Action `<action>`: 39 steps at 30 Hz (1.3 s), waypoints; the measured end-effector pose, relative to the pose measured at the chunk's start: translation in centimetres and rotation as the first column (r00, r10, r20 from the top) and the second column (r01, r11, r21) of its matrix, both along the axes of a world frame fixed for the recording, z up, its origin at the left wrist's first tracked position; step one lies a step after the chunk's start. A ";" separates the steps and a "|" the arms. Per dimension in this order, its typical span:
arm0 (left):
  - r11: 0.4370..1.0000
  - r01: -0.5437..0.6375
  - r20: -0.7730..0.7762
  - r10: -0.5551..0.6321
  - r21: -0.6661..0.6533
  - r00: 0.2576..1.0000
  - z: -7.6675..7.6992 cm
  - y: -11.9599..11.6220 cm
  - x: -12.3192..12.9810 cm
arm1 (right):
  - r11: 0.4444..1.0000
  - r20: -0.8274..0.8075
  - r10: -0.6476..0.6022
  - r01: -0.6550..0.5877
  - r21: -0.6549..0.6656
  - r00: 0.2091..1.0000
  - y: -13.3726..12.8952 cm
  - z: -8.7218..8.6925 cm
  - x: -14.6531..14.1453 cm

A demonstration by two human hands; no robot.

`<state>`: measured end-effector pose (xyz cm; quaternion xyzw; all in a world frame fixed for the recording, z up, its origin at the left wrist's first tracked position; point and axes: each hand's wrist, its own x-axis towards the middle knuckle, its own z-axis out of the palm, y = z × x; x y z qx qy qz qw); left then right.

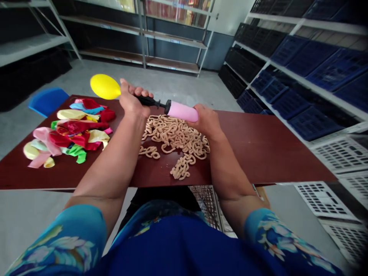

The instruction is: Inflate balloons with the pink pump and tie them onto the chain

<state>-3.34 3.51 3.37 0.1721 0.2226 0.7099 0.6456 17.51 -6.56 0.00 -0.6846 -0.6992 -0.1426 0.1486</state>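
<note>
A hand balloon pump [181,110] with a pink barrel and a black end is held level above the table. My left hand [134,99] is closed around the black end, where the neck of a partly inflated yellow balloon [104,86] meets it. The thumb lies by the balloon's neck, and the exact joint is hidden by the fingers. My right hand [206,119] grips the far end of the pink barrel. Beneath the pump lies a heap of tan, curly, rope-like strands [178,135]. Left of my left forearm, limp balloons [73,132] in several colours are piled loosely.
The dark red table [258,149] spans the view before me. A blue chair [47,100] stands behind its left corner. Shelves with dark blue crates [306,90] line the right side, white crates [319,199] sit at lower right, and metal shelving [172,38] stands at the back.
</note>
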 end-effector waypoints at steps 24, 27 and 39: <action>0.984 0.016 0.005 -0.017 0.176 1.000 1.3 -1.8 -0.5 | 0.996 0.083 -0.027 0.034 -0.087 0.996 -2.2 2.0 1.3; 0.983 0.028 0.028 -0.033 0.182 0.999 1.7 -2.5 0.9 | 0.998 0.069 -0.032 0.036 -0.060 0.997 -1.3 1.9 -0.2; 0.999 -0.036 0.043 0.036 0.006 0.998 -1.1 0.8 -2.4 | 0.998 0.005 0.057 -0.057 -0.020 0.998 1.3 -0.9 1.4</action>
